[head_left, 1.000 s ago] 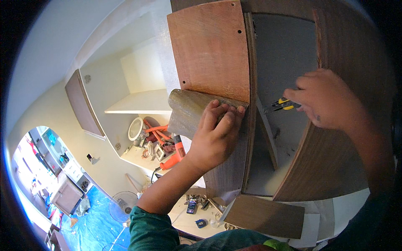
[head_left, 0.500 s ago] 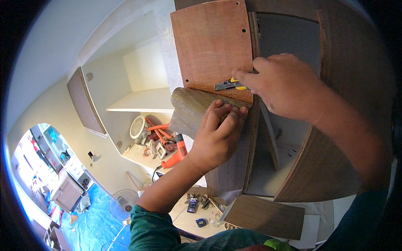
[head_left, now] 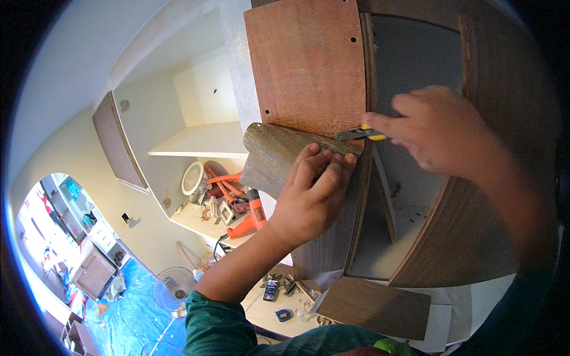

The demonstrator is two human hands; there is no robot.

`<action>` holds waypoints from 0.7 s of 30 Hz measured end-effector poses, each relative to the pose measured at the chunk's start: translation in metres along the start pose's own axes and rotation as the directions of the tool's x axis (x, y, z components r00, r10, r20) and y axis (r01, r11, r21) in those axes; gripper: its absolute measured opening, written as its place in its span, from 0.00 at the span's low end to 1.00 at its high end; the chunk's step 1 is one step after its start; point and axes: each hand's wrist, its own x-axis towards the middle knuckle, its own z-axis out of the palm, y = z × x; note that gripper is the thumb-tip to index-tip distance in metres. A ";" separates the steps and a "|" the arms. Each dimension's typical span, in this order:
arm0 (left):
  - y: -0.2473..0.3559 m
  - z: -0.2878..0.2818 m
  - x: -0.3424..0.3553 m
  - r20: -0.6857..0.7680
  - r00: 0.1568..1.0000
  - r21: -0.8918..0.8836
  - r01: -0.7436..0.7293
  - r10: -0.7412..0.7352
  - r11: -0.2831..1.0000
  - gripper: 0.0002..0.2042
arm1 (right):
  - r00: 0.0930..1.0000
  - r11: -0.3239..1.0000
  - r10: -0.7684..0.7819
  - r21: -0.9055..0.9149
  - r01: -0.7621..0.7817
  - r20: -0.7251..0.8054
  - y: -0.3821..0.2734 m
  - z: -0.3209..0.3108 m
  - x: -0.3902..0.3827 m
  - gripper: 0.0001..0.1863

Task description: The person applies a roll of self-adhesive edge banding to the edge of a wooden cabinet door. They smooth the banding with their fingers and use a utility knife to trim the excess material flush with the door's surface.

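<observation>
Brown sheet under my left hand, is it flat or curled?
Curled: the brown sheet bends over in a rounded roll at its left.

Brown sheet (head_left: 270,153) — curled over | yellow-black cutter (head_left: 361,134) — blade leftward, near fold

My left forearm (head_left: 252,258) slants up and to the right, its wrist nearly in line with it. The back of my left hand (head_left: 314,199) faces me, fingers bunched close and bent at the knuckles, tips pressed down side by side; how its thumb sits is hidden from me. My right forearm (head_left: 507,199), blurred, comes in from the right and angles up and leftward. My right hand (head_left: 442,130), blurred too, is curled in a closed grip, one digit stretched out leftward. It sits higher than my left, the two near but apart.
</observation>
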 end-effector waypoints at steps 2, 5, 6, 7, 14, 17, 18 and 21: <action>0.001 0.002 0.001 -0.004 1.000 -0.003 -0.005 0.005 1.000 0.26 | 0.997 0.999 0.039 -0.011 -0.038 0.067 0.005 -0.004 -0.022 0.25; -0.001 0.000 -0.001 -0.001 1.000 0.011 -0.021 0.021 1.000 0.26 | 0.995 0.993 0.061 -0.110 -0.053 0.075 0.007 -0.018 -0.039 0.27; -0.002 0.000 -0.002 -0.015 1.000 0.007 -0.025 0.025 1.000 0.26 | 0.997 0.993 0.069 -0.101 -0.064 0.043 0.006 -0.019 -0.039 0.26; -0.003 0.001 -0.003 -0.028 0.999 0.005 -0.027 0.028 1.000 0.26 | 0.997 0.993 0.076 -0.090 -0.074 0.011 0.006 -0.018 -0.037 0.26; 0.000 0.001 -0.002 -0.004 1.000 -0.014 -0.019 0.019 1.000 0.27 | 0.992 0.996 0.082 -0.030 -0.085 -0.101 -0.007 -0.011 0.012 0.24; 0.000 0.002 -0.003 0.004 1.000 -0.010 -0.013 0.013 1.000 0.28 | 0.985 1.000 0.010 0.010 -0.008 -0.172 -0.012 -0.004 0.038 0.24; 0.000 0.002 -0.003 0.001 1.000 -0.017 -0.013 0.013 1.000 0.28 | 0.991 1.000 0.024 -0.004 -0.025 -0.128 -0.016 -0.006 0.043 0.24; -0.002 0.002 -0.005 0.003 1.000 -0.031 -0.009 0.009 0.999 0.28 | 0.998 0.999 0.047 -0.008 -0.047 -0.040 -0.025 -0.008 0.048 0.25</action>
